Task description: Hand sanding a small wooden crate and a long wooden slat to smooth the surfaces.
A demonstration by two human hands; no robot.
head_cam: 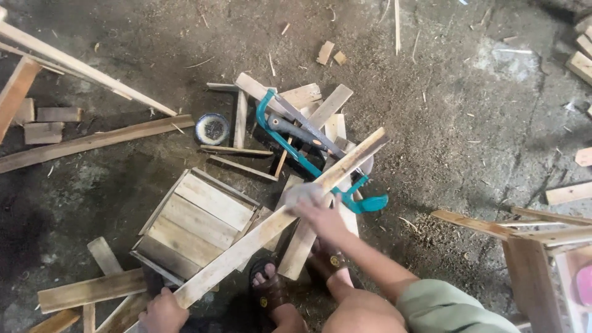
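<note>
left hand (pixel 163 313), right hand (pixel 320 213) (both gripping), wooden slat (pixel 271 225)

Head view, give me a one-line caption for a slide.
Left hand and right hand grasp a long wooden slat over a small slatted crate, teal saw lying nearby.

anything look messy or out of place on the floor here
Yes. A teal-framed hacksaw lies tilted on a loose heap of wood offcuts instead of flat on the floor. Chips and splinters litter the dirt floor.
</note>
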